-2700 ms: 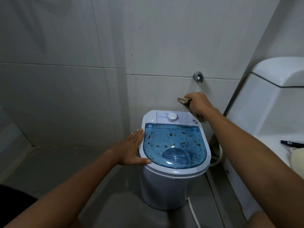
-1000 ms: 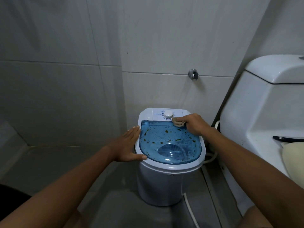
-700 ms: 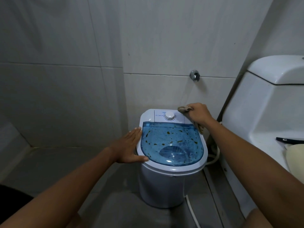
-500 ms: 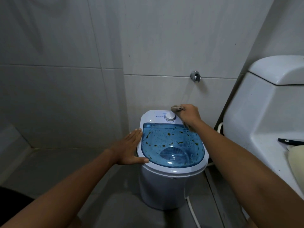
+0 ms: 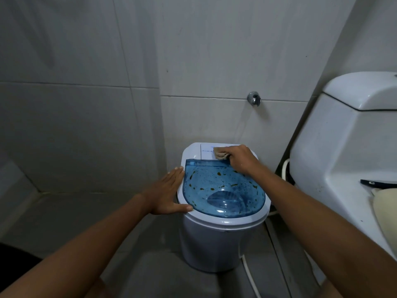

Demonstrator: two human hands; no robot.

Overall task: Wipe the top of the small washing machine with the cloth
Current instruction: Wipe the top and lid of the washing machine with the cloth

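A small white washing machine (image 5: 214,237) stands on the floor against the tiled wall. Its clear blue lid (image 5: 223,190) carries several brown spots. My right hand (image 5: 240,158) grips a beige cloth (image 5: 220,154) and presses it on the white control panel at the back of the top, covering the dial. My left hand (image 5: 169,192) lies flat, fingers apart, against the machine's left rim, thumb along the front-left edge.
A white toilet (image 5: 348,147) stands close on the right, with a dark phone (image 5: 378,182) and a cream item on it. A metal wall valve (image 5: 254,98) sits above the machine. A white hose (image 5: 251,276) runs along the grey floor.
My right hand with the cloth has come down from the back edge onto the control panel and slid left over the dial. My left hand has stayed on the rim.
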